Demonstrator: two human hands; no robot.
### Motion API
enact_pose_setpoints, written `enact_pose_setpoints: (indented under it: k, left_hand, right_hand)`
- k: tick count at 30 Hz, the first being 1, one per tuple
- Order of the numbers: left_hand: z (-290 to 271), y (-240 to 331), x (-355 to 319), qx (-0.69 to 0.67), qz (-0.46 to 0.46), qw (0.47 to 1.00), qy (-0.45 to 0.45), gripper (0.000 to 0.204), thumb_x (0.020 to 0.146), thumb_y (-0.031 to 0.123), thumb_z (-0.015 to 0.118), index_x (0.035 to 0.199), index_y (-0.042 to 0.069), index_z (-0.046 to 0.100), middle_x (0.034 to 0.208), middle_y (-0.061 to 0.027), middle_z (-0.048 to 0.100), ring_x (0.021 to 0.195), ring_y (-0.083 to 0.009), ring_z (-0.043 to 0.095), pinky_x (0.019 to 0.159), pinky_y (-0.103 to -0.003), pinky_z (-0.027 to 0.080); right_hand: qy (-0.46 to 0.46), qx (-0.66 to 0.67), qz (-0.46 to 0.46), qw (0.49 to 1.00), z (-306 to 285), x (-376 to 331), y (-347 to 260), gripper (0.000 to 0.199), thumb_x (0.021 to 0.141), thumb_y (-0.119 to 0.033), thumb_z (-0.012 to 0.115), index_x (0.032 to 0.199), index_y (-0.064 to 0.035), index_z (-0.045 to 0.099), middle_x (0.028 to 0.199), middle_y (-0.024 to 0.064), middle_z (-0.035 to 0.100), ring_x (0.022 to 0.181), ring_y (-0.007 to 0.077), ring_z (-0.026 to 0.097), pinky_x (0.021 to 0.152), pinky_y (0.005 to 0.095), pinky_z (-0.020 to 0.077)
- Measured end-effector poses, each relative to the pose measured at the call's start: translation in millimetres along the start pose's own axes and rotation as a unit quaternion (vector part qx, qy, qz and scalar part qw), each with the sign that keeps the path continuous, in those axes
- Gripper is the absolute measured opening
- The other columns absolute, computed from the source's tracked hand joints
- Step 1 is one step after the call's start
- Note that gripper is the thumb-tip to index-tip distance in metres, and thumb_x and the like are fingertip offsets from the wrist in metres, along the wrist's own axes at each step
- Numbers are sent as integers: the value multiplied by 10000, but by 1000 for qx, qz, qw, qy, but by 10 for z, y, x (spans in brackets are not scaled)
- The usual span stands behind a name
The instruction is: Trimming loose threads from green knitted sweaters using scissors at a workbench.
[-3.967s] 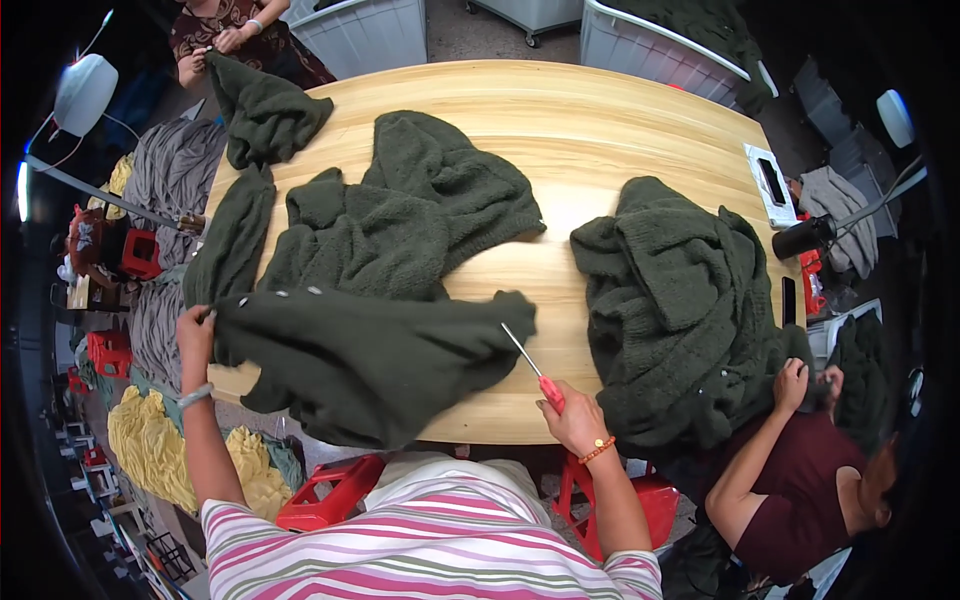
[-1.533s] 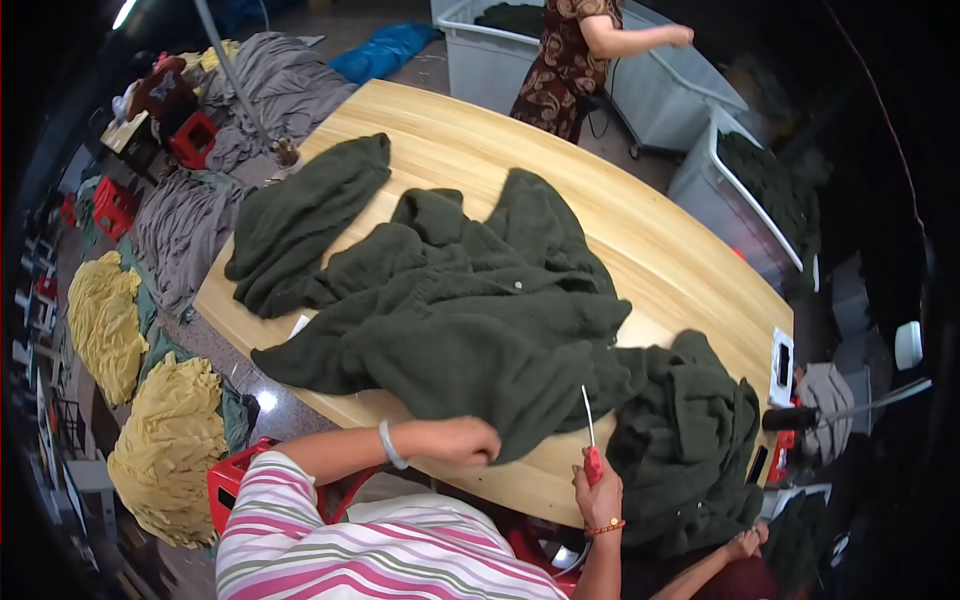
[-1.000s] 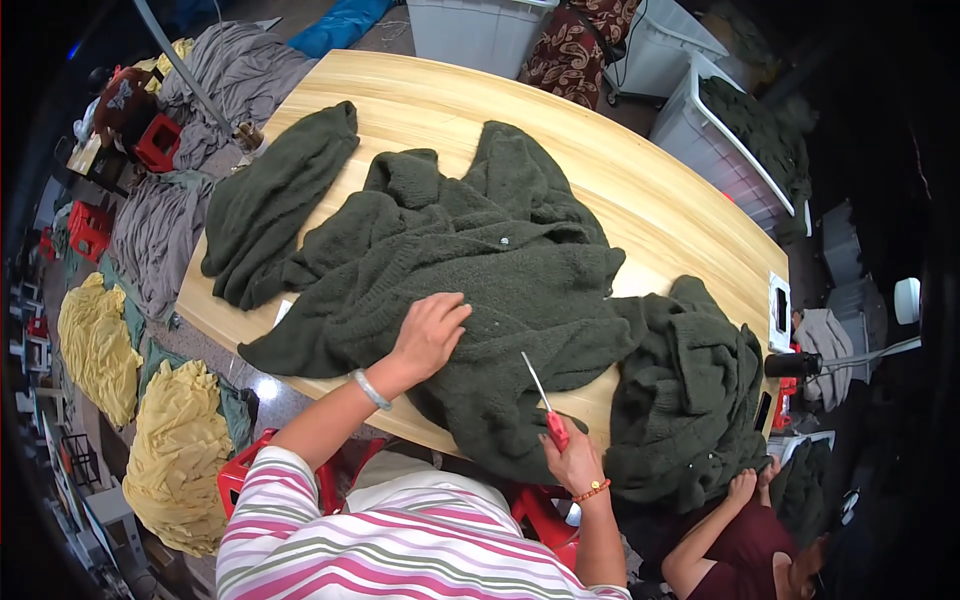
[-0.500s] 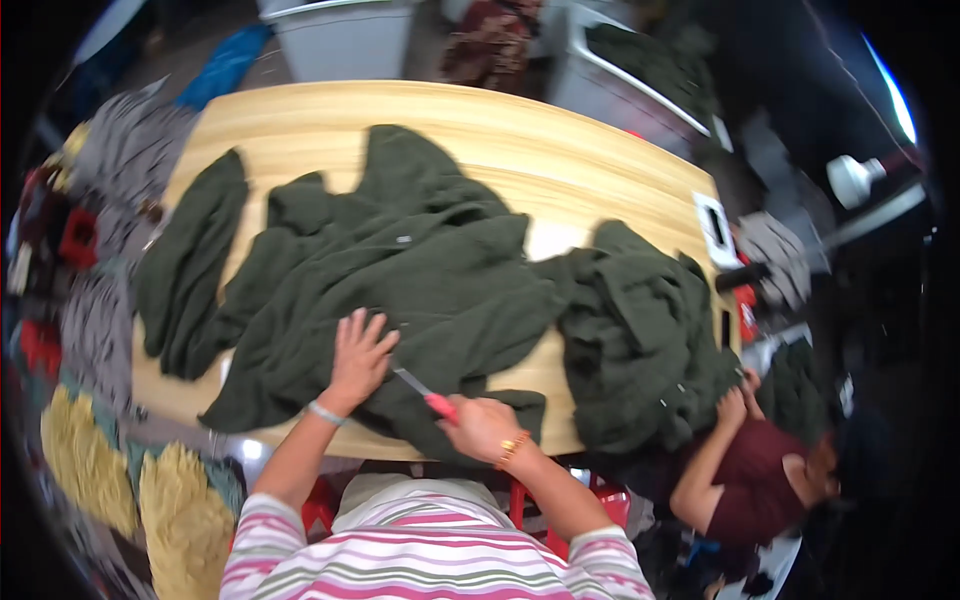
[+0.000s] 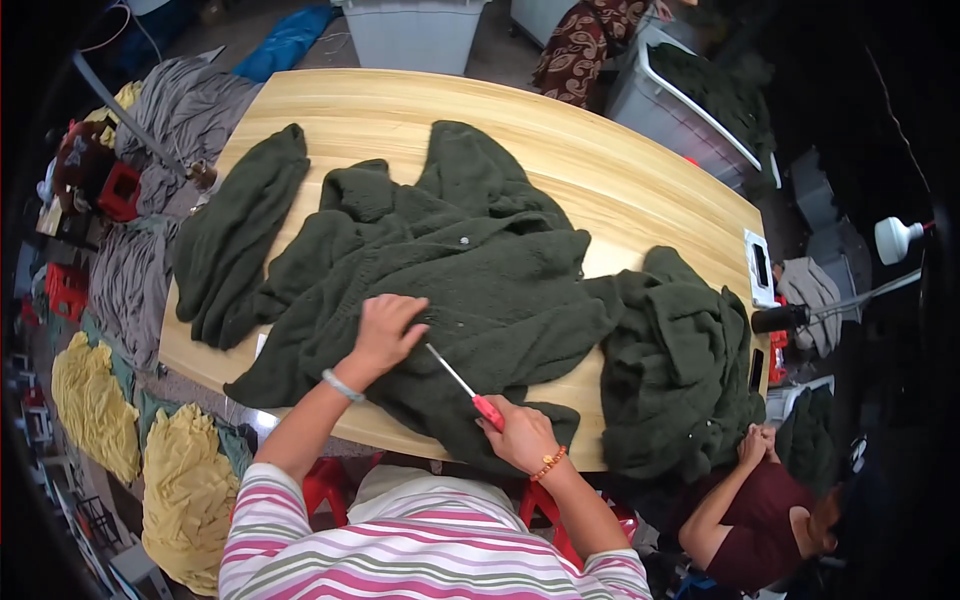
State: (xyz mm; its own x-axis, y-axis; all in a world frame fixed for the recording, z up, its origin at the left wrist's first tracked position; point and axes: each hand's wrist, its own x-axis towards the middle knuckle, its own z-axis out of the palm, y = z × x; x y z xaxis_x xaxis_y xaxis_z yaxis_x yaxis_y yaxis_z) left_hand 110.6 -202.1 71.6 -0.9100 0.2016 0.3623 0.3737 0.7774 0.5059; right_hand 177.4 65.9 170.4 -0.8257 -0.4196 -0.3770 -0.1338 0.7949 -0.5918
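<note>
A dark green knitted garment [image 5: 470,280] is spread out in folds across the wooden table in front of me. On its middle lies my left hand [image 5: 388,332], palm down, with thumb and fingers apart. My right hand [image 5: 520,436] is closed round the red handle of a tool with a thin, straight metal shaft [image 5: 455,372]. The shaft points up and left, and its tip is over the knit close to my left thumb. Whether the tip touches the knit I cannot tell. A small pale spot [image 5: 464,240] shows on the garment above my hands.
Another green knit [image 5: 665,360] lies heaped at the table's right, a narrow folded one [image 5: 240,240] at its left. A co-worker [image 5: 750,500] sits at the right, hands together. A black lamp head [image 5: 780,319] juts in at the right edge. Grey bins [image 5: 415,35] stand beyond the table [image 5: 600,140].
The whole view has shifted, so the table appears farther right. My left hand has turned, its fingers now pointing more to the right. The tool stays in my right hand.
</note>
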Motion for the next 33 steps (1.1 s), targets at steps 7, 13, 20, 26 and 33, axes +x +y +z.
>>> enact_pose_setpoints:
  k: [7, 13, 20, 26, 33]
  left_hand:
    - [562, 161, 212, -72, -86, 989, -99, 350, 736, 161, 754, 1055, 73, 640, 926, -85, 595, 926, -290, 578, 801, -403, 454]
    - [660, -77, 238, -162, -171, 956, -174, 225, 767, 151, 725, 929, 1, 683, 888, -143, 639, 874, -326, 628, 773, -408, 495]
    - [644, -223, 237, -310, -232, 901, -194, 261, 825, 201, 696, 950, -28, 685, 825, -93, 669, 764, -165, 622, 695, -317, 478]
    - [529, -175, 244, -352, -265, 880, -181, 251, 871, 223, 666, 893, -27, 676, 638, 20, 563, 659, -49, 499, 599, -265, 425]
    - [377, -257, 241, -286, -237, 913, -170, 293, 923, 254, 561, 917, -14, 677, 655, -72, 593, 645, -146, 563, 638, -319, 453]
  right_hand:
    - [20, -50, 82, 995, -134, -47, 154, 284, 864, -253, 631, 1116, -122, 618, 834, 215, 675, 808, 411, 654, 727, 500, 509]
    - [-2, -70, 100, 992, -103, -72, 173, 267, 858, -259, 633, 1070, -97, 628, 794, 220, 670, 785, 417, 655, 733, 510, 510]
    - [-21, -36, 79, 996, -120, 26, 159, 288, 852, -293, 643, 1051, -85, 628, 793, 221, 667, 810, 419, 650, 735, 506, 507]
    - [-39, -46, 74, 995, -136, 124, 130, 292, 860, -309, 640, 1044, -83, 624, 802, 214, 669, 809, 413, 652, 737, 493, 509]
    - [-57, -21, 52, 997, -124, 187, 115, 301, 870, -294, 634, 1087, -86, 613, 824, 229, 665, 831, 421, 642, 745, 503, 498]
